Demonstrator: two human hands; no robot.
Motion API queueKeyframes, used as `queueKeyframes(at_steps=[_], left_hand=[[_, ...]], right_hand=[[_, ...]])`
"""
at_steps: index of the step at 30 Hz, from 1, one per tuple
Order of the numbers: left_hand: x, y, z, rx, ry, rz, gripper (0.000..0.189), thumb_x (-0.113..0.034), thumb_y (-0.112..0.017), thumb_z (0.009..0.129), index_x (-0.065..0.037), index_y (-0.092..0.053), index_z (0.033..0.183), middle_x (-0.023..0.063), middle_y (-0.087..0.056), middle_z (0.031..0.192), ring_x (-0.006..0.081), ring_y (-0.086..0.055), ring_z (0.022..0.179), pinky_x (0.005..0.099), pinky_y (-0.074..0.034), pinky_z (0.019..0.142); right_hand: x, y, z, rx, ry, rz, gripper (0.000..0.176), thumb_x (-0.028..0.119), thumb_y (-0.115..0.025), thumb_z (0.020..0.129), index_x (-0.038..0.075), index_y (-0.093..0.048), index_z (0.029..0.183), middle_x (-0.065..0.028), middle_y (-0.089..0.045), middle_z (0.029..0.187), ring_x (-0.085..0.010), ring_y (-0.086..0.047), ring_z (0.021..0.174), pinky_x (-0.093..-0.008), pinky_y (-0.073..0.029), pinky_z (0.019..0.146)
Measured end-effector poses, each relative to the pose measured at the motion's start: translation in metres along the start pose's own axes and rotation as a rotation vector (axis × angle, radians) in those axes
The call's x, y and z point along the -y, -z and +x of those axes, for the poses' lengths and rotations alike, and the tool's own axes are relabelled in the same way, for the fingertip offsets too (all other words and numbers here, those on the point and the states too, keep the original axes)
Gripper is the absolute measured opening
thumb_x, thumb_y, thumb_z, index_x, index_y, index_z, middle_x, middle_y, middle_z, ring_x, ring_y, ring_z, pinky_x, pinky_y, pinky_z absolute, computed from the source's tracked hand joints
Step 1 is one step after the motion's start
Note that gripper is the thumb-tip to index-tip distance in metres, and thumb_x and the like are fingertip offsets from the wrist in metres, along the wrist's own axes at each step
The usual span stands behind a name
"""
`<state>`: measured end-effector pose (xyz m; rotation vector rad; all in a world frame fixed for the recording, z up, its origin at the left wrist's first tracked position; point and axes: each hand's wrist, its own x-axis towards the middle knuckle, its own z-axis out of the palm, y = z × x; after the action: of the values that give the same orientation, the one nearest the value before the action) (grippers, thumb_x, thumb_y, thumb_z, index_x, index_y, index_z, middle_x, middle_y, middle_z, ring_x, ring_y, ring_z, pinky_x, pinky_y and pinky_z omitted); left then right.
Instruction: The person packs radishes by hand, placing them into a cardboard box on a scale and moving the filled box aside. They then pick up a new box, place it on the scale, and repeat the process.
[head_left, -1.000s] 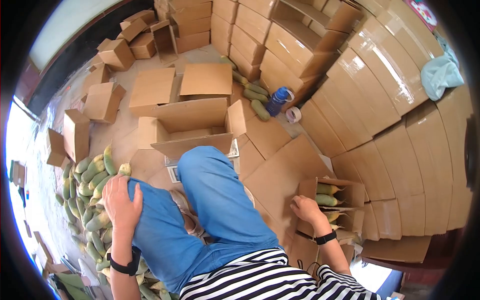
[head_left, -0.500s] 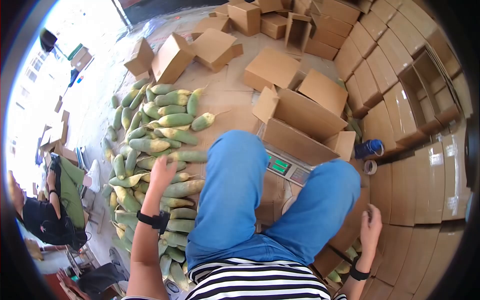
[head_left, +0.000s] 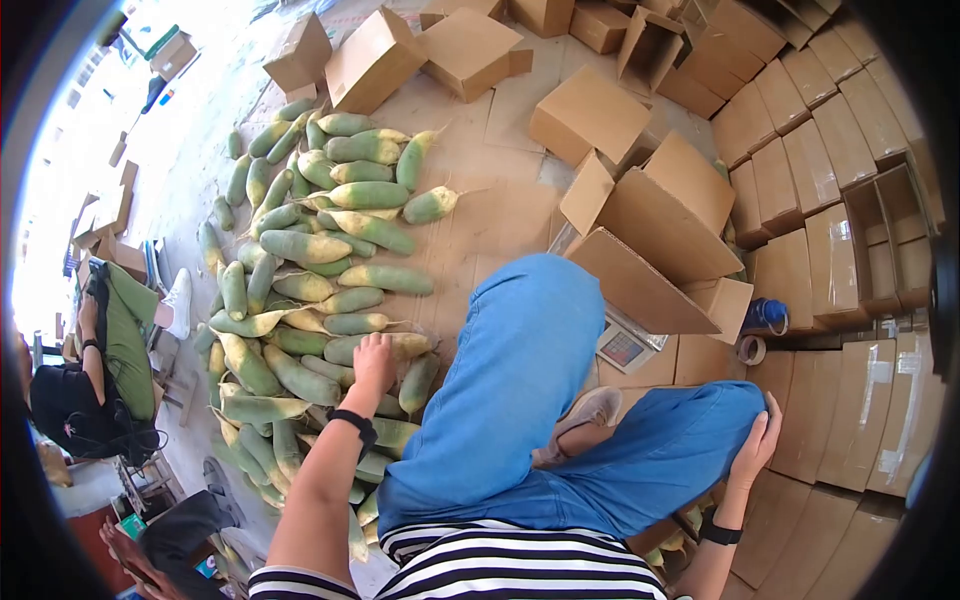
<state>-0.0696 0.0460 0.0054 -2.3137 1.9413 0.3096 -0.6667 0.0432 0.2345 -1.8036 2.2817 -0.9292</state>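
My left hand is over the near right side of a pile of green radishes. Its fingers are curled over one green radish with a pale end. Another short radish lies just beside this hand. My right hand rests against the outer side of my right knee, fingers stretched and holding nothing. Between and beyond my knees, an open cardboard box sits on a scale, whose keypad shows at the box's near edge.
Closed cardboard boxes are stacked like a wall on the right. More boxes lie at the back. A blue bottle and a tape roll stand by the wall. Another person sits at the left.
My left hand has come down onto a radish nearer my knee. My right hand has moved onto my right knee, which has swung outward. The view has turned.
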Motion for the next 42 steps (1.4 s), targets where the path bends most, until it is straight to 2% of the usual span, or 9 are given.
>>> queueKeyframes(at_steps=[10, 20, 24, 26, 28, 32, 36, 40, 42], left_hand=[[-0.017, -0.041, 0.029, 0.059, -0.047, 0.219, 0.03, -0.017, -0.061, 0.081, -0.009, -0.056, 0.109, 0.0079, -0.059, 0.108, 0.0264, -0.055, 0.105, 0.0431, -0.044, 0.08], [0.001, 0.039, 0.03, 0.114, -0.117, 0.034, 0.055, -0.028, -0.08, 0.063, -0.011, -0.057, 0.109, 0.0093, -0.059, 0.11, 0.0296, -0.053, 0.107, 0.0421, -0.043, 0.085], [0.026, 0.073, 0.028, -0.234, 0.059, -0.435, 0.063, -0.027, -0.083, 0.059, -0.005, -0.057, 0.113, 0.015, -0.063, 0.104, 0.0347, -0.058, 0.101, 0.0457, -0.046, 0.087], [0.038, 0.076, 0.025, -0.267, 0.199, -1.081, 0.056, -0.022, -0.084, 0.067, 0.0, -0.057, 0.111, 0.0147, -0.065, 0.104, 0.0227, -0.065, 0.092, 0.0345, -0.052, 0.081], [0.023, 0.109, 0.021, -0.333, 0.248, -1.325, 0.049, -0.014, -0.081, 0.072, 0.002, -0.056, 0.111, 0.0111, -0.065, 0.106, 0.0157, -0.064, 0.091, 0.0304, -0.052, 0.079], [-0.022, 0.198, 0.012, -0.47, 0.167, -1.556, 0.048, -0.008, -0.079, 0.073, 0.003, -0.055, 0.113, 0.0093, -0.064, 0.107, 0.0153, -0.062, 0.093, 0.0313, -0.052, 0.081], [-0.054, 0.286, 0.002, -0.52, -0.137, -1.645, 0.053, -0.003, -0.071, 0.078, 0.003, -0.049, 0.126, 0.0113, -0.06, 0.116, 0.0208, -0.059, 0.106, 0.0343, -0.046, 0.094], [-0.105, 0.35, -0.011, -0.306, -0.412, -1.933, 0.058, -0.016, -0.07, 0.083, 0.001, -0.043, 0.131, 0.0121, -0.056, 0.126, 0.0251, -0.055, 0.115, 0.0422, -0.043, 0.101], [-0.13, 0.353, -0.011, -0.229, -0.389, -2.05, 0.06, -0.021, -0.07, 0.084, -0.001, -0.042, 0.133, 0.0107, -0.055, 0.128, 0.0269, -0.053, 0.118, 0.0436, -0.041, 0.103]], right_hand=[[0.004, -0.012, 0.013, 0.047, -0.083, 0.026, 0.04, 0.023, -0.039, 0.1, -0.005, -0.053, 0.125, -0.019, -0.057, 0.125, -0.0305, -0.052, 0.117, -0.0375, -0.036, 0.104], [0.012, -0.021, 0.017, 0.031, -0.08, 0.038, 0.04, 0.023, -0.039, 0.1, -0.005, -0.054, 0.124, -0.0189, -0.058, 0.124, -0.0302, -0.053, 0.117, -0.0372, -0.037, 0.103], [0.009, -0.024, 0.019, 0.013, -0.046, 0.041, 0.039, 0.022, -0.04, 0.1, -0.005, -0.055, 0.123, -0.0185, -0.058, 0.123, -0.0302, -0.054, 0.116, -0.0372, -0.038, 0.102], [0.008, -0.026, 0.021, 0.027, -0.015, 0.025, 0.037, 0.021, -0.041, 0.1, -0.005, -0.056, 0.123, -0.018, -0.059, 0.122, -0.0302, -0.054, 0.115, -0.0373, -0.038, 0.101], [0.011, -0.026, 0.024, 0.011, -0.007, 0.046, 0.034, 0.018, -0.043, 0.098, -0.004, -0.057, 0.121, -0.018, -0.059, 0.12, -0.0303, -0.055, 0.114, -0.0375, -0.04, 0.1], [0.047, -0.023, 0.04, 0.072, -0.036, 0.035, 0.029, 0.012, -0.052, 0.093, -0.002, -0.058, 0.117, -0.0177, -0.059, 0.12, -0.0318, -0.055, 0.114, -0.0382, -0.041, 0.1], [0.168, 0.0, 0.064, 0.126, 0.389, 0.121, 0.036, 0.004, -0.065, 0.081, 0.002, -0.06, 0.117, -0.0156, -0.057, 0.126, -0.0321, -0.054, 0.116, -0.0397, -0.042, 0.1], [0.26, 0.017, 0.092, 0.213, 0.844, 0.175, 0.07, 0.017, -0.081, 0.069, 0.007, -0.051, 0.131, -0.0161, -0.049, 0.136, -0.0355, -0.047, 0.124, -0.0442, -0.041, 0.102], [0.281, 0.01, 0.104, 0.286, 0.942, 0.223, 0.086, 0.023, -0.084, 0.065, 0.009, -0.042, 0.139, -0.0179, -0.044, 0.139, -0.0373, -0.045, 0.126, -0.0453, -0.04, 0.104]])
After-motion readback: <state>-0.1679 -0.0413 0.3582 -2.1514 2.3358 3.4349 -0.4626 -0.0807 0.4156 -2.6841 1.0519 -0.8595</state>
